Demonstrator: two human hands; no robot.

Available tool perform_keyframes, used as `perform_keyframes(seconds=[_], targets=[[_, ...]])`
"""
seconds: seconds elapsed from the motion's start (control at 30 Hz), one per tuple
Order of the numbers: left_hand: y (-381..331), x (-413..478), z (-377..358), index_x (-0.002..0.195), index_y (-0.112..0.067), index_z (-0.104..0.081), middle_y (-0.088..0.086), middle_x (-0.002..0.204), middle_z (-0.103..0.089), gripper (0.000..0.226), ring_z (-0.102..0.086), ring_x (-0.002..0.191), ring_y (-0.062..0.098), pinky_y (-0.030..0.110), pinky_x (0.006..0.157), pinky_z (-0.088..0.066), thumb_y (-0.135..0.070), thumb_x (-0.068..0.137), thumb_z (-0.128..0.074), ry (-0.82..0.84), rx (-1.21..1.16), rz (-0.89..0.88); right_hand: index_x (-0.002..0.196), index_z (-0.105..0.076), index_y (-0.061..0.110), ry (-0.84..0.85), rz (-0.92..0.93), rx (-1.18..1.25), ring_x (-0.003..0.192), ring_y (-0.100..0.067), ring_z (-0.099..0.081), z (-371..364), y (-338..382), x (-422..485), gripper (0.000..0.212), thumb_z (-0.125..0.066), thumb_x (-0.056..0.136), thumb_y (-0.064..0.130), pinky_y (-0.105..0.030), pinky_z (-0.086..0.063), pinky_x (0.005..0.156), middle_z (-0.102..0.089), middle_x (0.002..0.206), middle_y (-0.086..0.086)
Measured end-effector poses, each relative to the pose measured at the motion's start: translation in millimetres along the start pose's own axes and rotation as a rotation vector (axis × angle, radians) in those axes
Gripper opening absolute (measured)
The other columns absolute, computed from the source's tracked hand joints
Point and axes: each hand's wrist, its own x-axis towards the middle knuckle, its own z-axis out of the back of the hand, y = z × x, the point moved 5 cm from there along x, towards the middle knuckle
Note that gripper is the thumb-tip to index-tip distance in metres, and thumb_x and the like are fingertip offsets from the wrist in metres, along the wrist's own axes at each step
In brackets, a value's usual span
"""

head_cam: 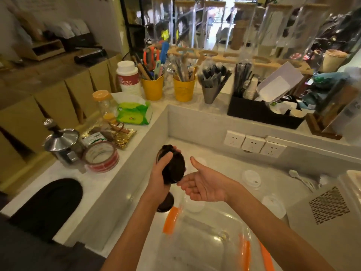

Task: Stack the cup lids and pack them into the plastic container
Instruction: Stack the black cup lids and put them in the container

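The left hand (161, 173) is gripping a stack of black lids (173, 165); the right hand (203, 182) is lying open beside it, palm up. White lids (251, 178) are lying on the counter (224, 163) near the clear container (205, 237).

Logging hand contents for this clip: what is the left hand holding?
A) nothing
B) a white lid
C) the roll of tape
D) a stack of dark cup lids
D: the left hand grips a stack of dark cup lids above the counter, while the right hand is open and empty beside it.

Two yellow utensil cups (152, 87) stand near a tape roll (101, 157) and steel pitcher (62, 143).
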Motion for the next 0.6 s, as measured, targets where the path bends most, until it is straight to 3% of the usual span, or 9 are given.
perform_keyframes(seconds=[0.13, 0.2, 0.3, 0.37, 0.47, 0.53, 0.6], targets=[[-10.5, -22.9, 50.7, 0.107, -0.016, -0.061, 0.008, 0.106, -0.066, 0.023, -0.062, 0.1, 0.028, 0.046, 0.089, -0.05, -0.029, 0.089, -0.059, -0.164, -0.234, 0.066, 0.113, -0.07, 0.002, -0.209, 0.02, -0.382, 0.067, -0.015, -0.064, 8.5, -9.1, 50.5, 0.033, -0.063, 0.096, 0.029, -0.026, -0.053, 0.069, -0.069, 0.087, -0.008], [-10.8, -35.5, 68.5, 0.105, -0.016, -0.062, 0.008, 0.104, -0.068, 0.024, -0.063, 0.099, 0.028, 0.047, 0.09, -0.049, -0.033, 0.088, -0.061, -0.216, -0.306, 0.088, 0.119, -0.066, -0.005, -0.323, 0.022, -0.69, 0.071, -0.017, -0.061, 5.7, -11.2, 79.4, 0.033, -0.061, 0.095, 0.017, -0.03, -0.054, 0.074, -0.066, 0.09, -0.011], [-8.8, -47.8, 88.7, 0.101, -0.016, -0.067, 0.01, 0.102, -0.071, 0.022, -0.065, 0.098, 0.03, 0.049, 0.09, -0.05, -0.034, 0.089, -0.063, -0.263, -0.37, 0.119, 0.125, -0.063, -0.006, -0.345, -0.03, -1.071, 0.083, -0.022, -0.059, -11.7, -18.2, 120.0, 0.041, -0.06, 0.095, 0.022, -0.033, -0.051, 0.077, -0.063, 0.099, -0.012], [-6.9, -51.3, 95.9, 0.1, -0.015, -0.069, 0.011, 0.104, -0.07, 0.022, -0.065, 0.1, 0.032, 0.05, 0.095, -0.047, -0.034, 0.092, -0.061, -0.28, -0.394, 0.154, 0.134, -0.056, -0.002, -0.352, -0.086, -1.263, 0.097, -0.027, -0.062, -19.2, -27.4, 145.5, 0.05, -0.06, 0.095, 0.029, -0.032, -0.049, 0.08, -0.064, 0.121, -0.015], [-6.9, -51.5, 100.2, 0.097, -0.013, -0.073, 0.012, 0.104, -0.07, 0.024, -0.062, 0.104, 0.033, 0.051, 0.101, -0.042, -0.033, 0.084, -0.07, -0.289, -0.404, 0.213, 0.149, -0.038, 0.011, -0.393, -0.146, -1.483, 0.136, -0.035, -0.044, -20.0, -46.4, 179.0, 0.068, -0.062, 0.092, 0.039, -0.041, -0.04, 0.111, -0.042, 0.151, -0.013], [-10.1, -49.0, 101.5, 0.096, -0.011, -0.074, 0.013, 0.104, -0.07, 0.026, -0.06, 0.106, 0.034, 0.051, 0.102, -0.041, -0.032, 0.081, -0.072, -0.277, -0.388, 0.25, 0.152, -0.03, 0.015, -0.442, -0.172, -1.563, 0.14, -0.038, -0.034, -20.4, -59.3, 192.4, 0.071, -0.06, 0.093, 0.04, -0.045, -0.032, 0.116, -0.034, 0.153, -0.012], [-12.8, -44.4, 103.5, 0.098, -0.01, -0.074, 0.014, 0.107, -0.069, 0.027, -0.059, 0.111, 0.034, 0.052, 0.109, -0.04, -0.031, 0.082, -0.071, -0.258, -0.372, 0.284, 0.151, -0.028, 0.015, -0.502, -0.148, -1.625, 0.135, -0.038, -0.037, -21.9, -64.3, 200.5, 0.063, -0.051, 0.096, 0.035, -0.045, -0.032, 0.114, -0.035, 0.15, -0.013]])
